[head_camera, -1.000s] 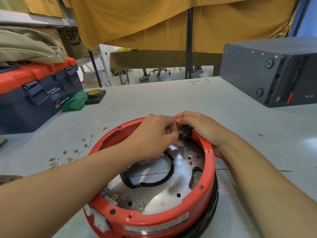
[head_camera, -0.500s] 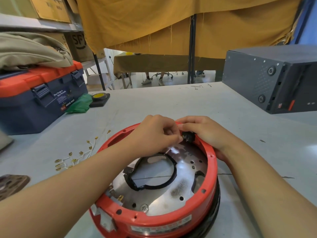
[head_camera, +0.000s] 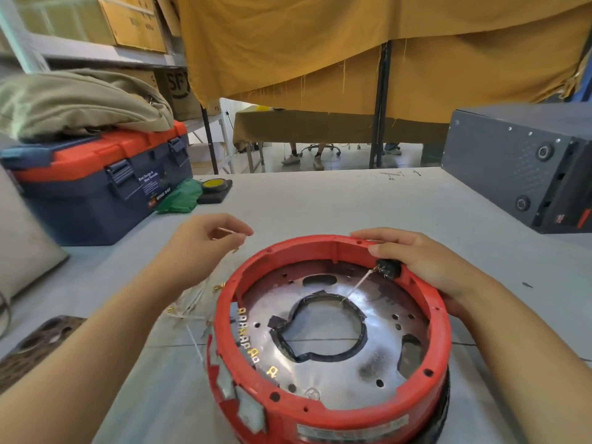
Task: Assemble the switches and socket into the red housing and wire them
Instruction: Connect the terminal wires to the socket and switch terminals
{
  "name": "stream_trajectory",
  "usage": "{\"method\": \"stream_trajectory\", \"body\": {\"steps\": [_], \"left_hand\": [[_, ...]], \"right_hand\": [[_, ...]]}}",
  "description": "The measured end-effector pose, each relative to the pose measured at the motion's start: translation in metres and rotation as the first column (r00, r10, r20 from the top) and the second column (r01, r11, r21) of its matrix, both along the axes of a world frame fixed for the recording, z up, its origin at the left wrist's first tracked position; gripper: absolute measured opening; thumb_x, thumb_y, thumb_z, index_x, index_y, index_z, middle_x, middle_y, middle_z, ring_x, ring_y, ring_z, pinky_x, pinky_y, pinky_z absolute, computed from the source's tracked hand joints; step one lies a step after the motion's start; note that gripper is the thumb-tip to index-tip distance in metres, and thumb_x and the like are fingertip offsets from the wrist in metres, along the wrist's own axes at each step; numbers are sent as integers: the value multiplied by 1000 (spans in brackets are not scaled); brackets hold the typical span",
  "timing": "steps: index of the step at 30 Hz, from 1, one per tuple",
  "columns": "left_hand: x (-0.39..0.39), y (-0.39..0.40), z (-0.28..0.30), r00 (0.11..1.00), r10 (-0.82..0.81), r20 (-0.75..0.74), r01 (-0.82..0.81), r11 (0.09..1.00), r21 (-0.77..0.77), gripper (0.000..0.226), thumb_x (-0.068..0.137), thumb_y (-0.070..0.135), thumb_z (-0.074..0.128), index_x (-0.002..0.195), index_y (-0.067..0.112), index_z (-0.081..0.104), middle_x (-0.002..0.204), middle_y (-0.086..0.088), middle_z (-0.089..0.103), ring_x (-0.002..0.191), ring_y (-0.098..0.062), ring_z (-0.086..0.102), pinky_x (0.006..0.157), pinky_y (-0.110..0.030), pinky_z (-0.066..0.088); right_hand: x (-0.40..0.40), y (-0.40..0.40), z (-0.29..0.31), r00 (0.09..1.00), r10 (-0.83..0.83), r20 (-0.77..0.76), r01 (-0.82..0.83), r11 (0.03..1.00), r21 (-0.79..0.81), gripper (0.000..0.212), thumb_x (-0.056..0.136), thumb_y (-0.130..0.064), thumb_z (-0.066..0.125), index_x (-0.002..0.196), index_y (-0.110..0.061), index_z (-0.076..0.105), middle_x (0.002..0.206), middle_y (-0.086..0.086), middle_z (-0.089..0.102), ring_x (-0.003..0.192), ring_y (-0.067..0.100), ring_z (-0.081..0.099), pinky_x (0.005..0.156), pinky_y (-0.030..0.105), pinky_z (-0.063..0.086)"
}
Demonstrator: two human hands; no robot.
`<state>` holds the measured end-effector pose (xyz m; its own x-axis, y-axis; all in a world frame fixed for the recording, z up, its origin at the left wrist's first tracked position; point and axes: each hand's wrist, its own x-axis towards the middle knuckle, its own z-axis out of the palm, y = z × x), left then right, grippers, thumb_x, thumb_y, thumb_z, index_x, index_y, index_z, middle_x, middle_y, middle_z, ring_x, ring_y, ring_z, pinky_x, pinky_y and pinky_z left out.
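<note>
Red housing (head_camera: 333, 411) sits near the front edge of the surface (head_camera: 320, 200). Right hand (head_camera: 416, 261) grips its far-right rim by the black switch (head_camera: 388, 268). Left hand (head_camera: 205, 238), left of housing, pinches a thin wire (head_camera: 229, 231); bare surface beyond.

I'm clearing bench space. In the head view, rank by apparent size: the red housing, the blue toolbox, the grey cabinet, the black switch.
1. red housing, nearest the camera
2. blue toolbox and grey cabinet look alike
3. black switch

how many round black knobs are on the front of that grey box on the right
2: one knob high on the grey box front, the other knob lower down. Any beyond the frame edge would be hidden.
</note>
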<state>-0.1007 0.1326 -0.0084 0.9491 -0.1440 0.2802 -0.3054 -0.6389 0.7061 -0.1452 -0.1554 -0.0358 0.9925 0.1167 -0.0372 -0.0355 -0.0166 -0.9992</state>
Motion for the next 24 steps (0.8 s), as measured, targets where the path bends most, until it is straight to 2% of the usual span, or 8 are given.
{"method": "stream_trajectory", "body": {"steps": [1, 3, 6, 8, 13, 20, 22, 24], "left_hand": [[1, 9, -6, 999, 49, 11, -50, 997, 60, 18, 90, 15, 60, 85, 29, 70, 90, 11, 70, 76, 2, 62, 62, -19, 42], [3, 23, -21, 996, 86, 19, -88, 976, 202, 20, 90, 9, 57, 93, 25, 69, 101, 5, 67, 83, -4, 60, 70, -21, 42], [2, 35, -44, 999, 38, 3, -36, 926, 375, 21, 91, 10, 56, 106, 17, 68, 115, -1, 64, 101, -14, 56, 88, -22, 39], [2, 39, -51, 1000, -15, 25, 3, 895, 446, 23, 93, 15, 54, 111, 15, 69, 122, 1, 62, 110, -16, 53, 89, -16, 31], [4, 48, -52, 999, -25, 24, 12, 904, 428, 25, 93, 16, 56, 115, 14, 67, 129, 4, 60, 119, -14, 51, 94, -15, 31], [4, 55, -52, 998, 31, 63, -53, 927, 372, 27, 93, 12, 53, 116, 13, 66, 135, 6, 55, 123, -11, 49, 94, -9, 28], [2, 52, -51, 994, 48, 101, -78, 944, 321, 21, 92, 17, 56, 108, 16, 69, 123, 6, 61, 113, -10, 53, 90, -11, 33], [-2, 48, -49, 993, 52, 107, -80, 955, 284, 13, 88, 27, 60, 95, 23, 70, 102, 7, 63, 97, -8, 55, 85, -22, 41]], "right_hand": [[1, -1, 0, 1000, 1, 4, -1, 1000, -1, 29, 92, -3, 52, 105, -19, 73, 103, 11, 74, 87, 21, 70, 76, 27, 58], [2, -3, -1, 1000, 6, 8, -6, 1000, -13, 30, 92, -3, 52, 104, -19, 73, 102, 10, 74, 87, 22, 70, 73, 27, 59], [7, -5, -4, 999, 33, 12, -33, 999, -39, 30, 91, -6, 52, 107, -21, 73, 103, 7, 74, 93, 26, 70, 75, 32, 57], [9, -7, -5, 999, 45, 25, -43, 996, -72, 31, 90, -9, 54, 108, -25, 73, 105, 5, 74, 95, 26, 70, 77, 33, 56], [12, -9, -6, 995, 75, 68, -68, 993, -99, 34, 74, -21, 61, 105, -29, 74, 107, 3, 73, 93, 21, 71, 64, 20, 56], [14, -12, -7, 992, 101, 80, -91, 989, -120, 37, 74, -24, 59, 108, -30, 72, 112, 1, 72, 97, 21, 70, 67, 20, 57], [14, -12, -7, 990, 109, 84, -96, 985, -146, 39, 73, -26, 60, 109, -31, 71, 113, 2, 71, 99, 23, 70, 73, 23, 58], [15, -12, -7, 990, 106, 91, -90, 982, -165, 40, 71, -29, 60, 109, -32, 71, 112, 1, 72, 98, 22, 70, 74, 21, 57]]}}
